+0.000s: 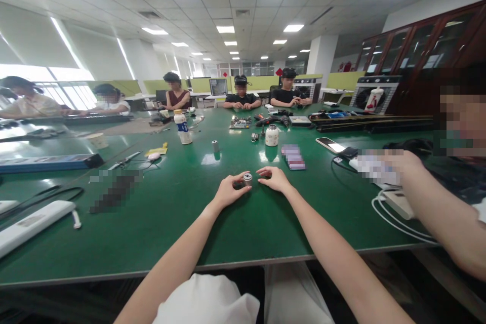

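Observation:
A small silver metal cylinder (247,178) with dark marks on its top face stands upright on the green table. My left hand (231,190) has its thumb and fingers closed round the cylinder's left side. Just to the right of it hovers my right hand (275,179), its fingers curved and apart, holding nothing. Farther back, a second small grey cylinder (215,146) stands by itself. A stack of purple-pink cards or packets (293,157) lies beyond my right hand.
A white jar (272,135), a blue-and-white bottle (183,128) and a circuit board (240,122) stand or lie farther back. At right are a phone (330,145), white cables and a co-worker's arm (436,212). A white power strip (34,225) lies at left. Several people sit around the table.

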A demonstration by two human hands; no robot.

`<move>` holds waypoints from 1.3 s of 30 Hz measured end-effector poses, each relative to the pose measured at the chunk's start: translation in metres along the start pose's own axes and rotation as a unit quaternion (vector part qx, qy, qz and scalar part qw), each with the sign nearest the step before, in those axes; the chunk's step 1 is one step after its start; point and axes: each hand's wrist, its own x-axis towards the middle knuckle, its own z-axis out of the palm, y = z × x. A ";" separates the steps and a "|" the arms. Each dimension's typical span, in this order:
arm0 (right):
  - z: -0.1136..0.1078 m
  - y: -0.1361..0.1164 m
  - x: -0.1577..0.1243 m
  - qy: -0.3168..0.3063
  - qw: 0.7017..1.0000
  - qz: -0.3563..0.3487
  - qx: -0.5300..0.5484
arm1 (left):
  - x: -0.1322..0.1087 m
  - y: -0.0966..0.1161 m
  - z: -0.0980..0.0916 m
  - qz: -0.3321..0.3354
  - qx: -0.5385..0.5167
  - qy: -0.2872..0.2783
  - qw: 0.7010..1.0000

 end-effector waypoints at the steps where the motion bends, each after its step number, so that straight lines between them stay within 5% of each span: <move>1: 0.001 0.001 0.000 0.000 1.000 -0.004 0.002 | 0.000 0.000 0.000 -0.001 0.000 -0.001 1.000; 6: 0.004 -0.003 -0.002 0.016 1.000 -0.001 0.009 | -0.001 0.001 0.002 0.002 0.003 -0.003 1.000; 14: 0.001 -0.039 -0.006 0.151 0.980 -0.101 0.077 | 0.000 0.000 0.004 0.007 -0.007 -0.006 1.000; 22: 0.010 -0.067 -0.020 0.066 0.981 -0.181 0.026 | 0.001 -0.002 0.004 0.000 0.001 0.000 1.000; 28: 0.008 -0.064 -0.019 0.112 0.977 -0.176 0.042 | 0.001 -0.003 0.004 0.002 0.009 0.004 1.000; 39: 0.008 -0.063 -0.020 0.090 0.984 -0.155 0.008 | 0.001 -0.001 0.004 -0.008 -0.001 -0.009 1.000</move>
